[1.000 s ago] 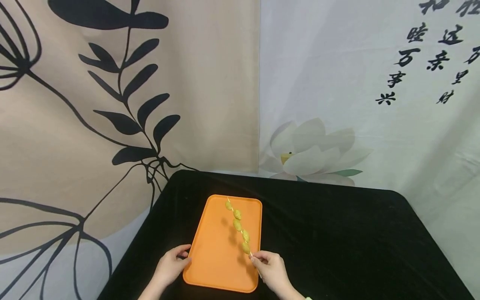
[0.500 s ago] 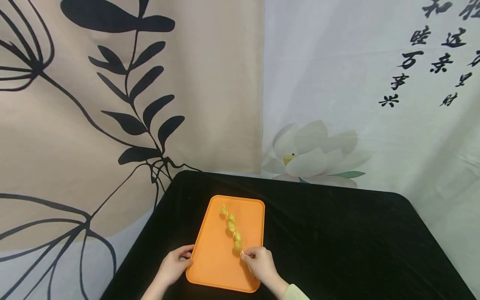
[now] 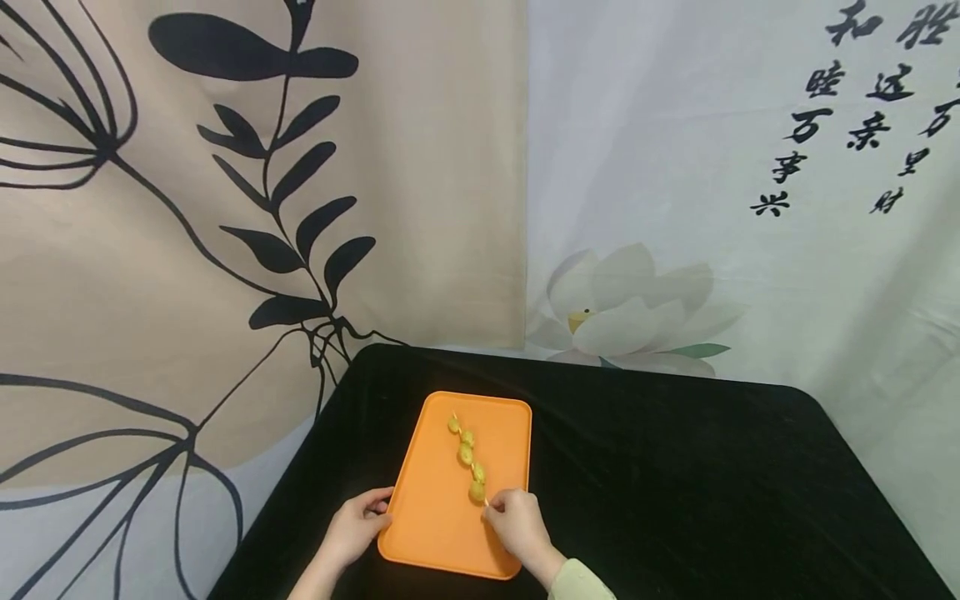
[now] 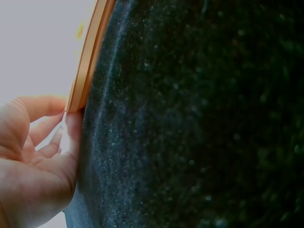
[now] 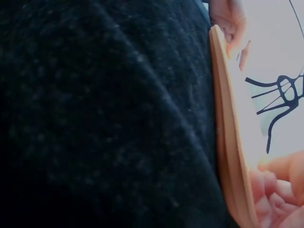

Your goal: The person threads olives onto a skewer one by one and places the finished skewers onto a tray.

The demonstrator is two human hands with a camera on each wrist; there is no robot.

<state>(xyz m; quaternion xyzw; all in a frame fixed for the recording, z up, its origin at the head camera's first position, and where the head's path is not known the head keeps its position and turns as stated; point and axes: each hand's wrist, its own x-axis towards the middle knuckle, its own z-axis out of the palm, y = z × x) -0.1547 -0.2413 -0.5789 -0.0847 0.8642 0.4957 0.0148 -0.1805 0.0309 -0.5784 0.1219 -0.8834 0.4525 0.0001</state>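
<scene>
An orange rectangular tray (image 3: 427, 525) lies on the black cloth in the head view. My left hand (image 3: 354, 527) pinches its left rim near the front corner; in the left wrist view thumb and fingers meet at the tray edge (image 4: 86, 61). Over the tray, my right hand (image 3: 517, 523) pinches the near end of a skewer (image 3: 466, 454) threaded with several lumpy yellow-green pieces. The skewer slants toward the far left and overlaps the middle of the tray. In the right wrist view the right fingers (image 5: 278, 190) are curled just above the tray rim.
Black cloth (image 3: 675, 483) covers the table, reaching well to the right of the tray. Behind it hang a beige curtain (image 3: 435, 167) with dark plant prints and a pale one (image 3: 637, 150) with a lotus and black characters.
My right hand has carried the skewer left and down, closer to the tray surface. My left hand keeps its grip on the tray rim. The head view has shifted slightly.
</scene>
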